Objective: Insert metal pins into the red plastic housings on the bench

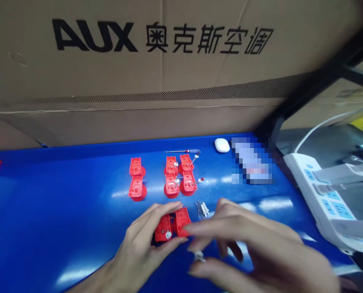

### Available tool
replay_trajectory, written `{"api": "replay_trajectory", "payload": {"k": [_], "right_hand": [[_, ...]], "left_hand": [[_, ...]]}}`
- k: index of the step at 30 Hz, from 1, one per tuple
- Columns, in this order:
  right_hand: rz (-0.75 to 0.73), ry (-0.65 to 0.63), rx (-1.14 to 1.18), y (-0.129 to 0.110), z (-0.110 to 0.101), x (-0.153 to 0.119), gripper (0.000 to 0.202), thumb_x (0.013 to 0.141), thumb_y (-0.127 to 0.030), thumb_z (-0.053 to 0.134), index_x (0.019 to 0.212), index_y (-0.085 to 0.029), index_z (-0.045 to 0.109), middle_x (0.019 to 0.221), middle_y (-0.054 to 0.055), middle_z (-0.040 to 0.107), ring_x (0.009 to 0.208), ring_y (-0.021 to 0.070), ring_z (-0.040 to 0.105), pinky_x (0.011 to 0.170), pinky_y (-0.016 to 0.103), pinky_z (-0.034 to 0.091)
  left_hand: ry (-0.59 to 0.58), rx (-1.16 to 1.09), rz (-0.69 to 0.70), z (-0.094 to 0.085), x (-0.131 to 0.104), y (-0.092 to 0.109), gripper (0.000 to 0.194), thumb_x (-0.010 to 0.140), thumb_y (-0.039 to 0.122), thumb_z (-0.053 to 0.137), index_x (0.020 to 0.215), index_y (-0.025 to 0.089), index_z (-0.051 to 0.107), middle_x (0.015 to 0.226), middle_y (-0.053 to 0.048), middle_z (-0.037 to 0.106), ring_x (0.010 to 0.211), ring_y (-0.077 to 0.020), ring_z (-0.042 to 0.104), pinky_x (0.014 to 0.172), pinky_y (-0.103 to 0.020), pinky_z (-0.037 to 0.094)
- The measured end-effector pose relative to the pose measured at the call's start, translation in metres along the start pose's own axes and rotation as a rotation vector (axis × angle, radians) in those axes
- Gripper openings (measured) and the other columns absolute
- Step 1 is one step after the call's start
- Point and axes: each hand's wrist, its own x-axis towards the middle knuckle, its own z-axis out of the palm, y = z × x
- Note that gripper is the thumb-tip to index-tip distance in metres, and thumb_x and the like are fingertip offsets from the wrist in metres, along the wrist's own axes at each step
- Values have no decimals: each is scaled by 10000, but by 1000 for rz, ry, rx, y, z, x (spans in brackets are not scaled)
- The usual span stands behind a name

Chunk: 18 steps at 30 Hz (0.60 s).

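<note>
"Right hand [260, 240]?"
"Thumb and fingertip nearly together, pinching a small white part [199, 256]."
"Left hand [138, 240]?"
"Half curled, holding two red cases [183, 219] over the blue table [86, 211]."

Backdrop: the far side is filled by a broad brown cardboard panel [108, 77], crossed by vertical creases.
Lettering: AUX and Chinese characters [210, 39] are printed across it in bold black.
Lower band: the panel is crossed by a dark dotted strip [169, 96].
Worktop: a glossy, flat blue table [62, 211] is spread below.
Frame: the right side is cut by a slanting black post [315, 85].
Light: whitish glare is reflected in patches off the blue surface.
</note>
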Motion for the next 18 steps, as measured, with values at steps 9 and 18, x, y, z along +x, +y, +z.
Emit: {"api": "replay_trajectory", "payload": {"k": [9,18], "right_hand": [[-90,-24,-304,8,65,-9,120,1076,-224,651,1107,-220,767,907,22,753,768,225,629,745,368,601],[-13,16,-25,0,48,-11,139,1017,-186,748,1133,-263,735,960,11,781,799,180,674,740,291,556]], "left_hand": [[-20,-18,-56,-3,-4,1,584,1023,135,713,1556,324,565,1392,-46,763,1200,-216,783,1047,-320,660],[-38,-26,-19,-2,-5,-1,532,1068,287,725,1570,308,550,1409,-81,758,1228,-257,780,1040,-348,668]]}}
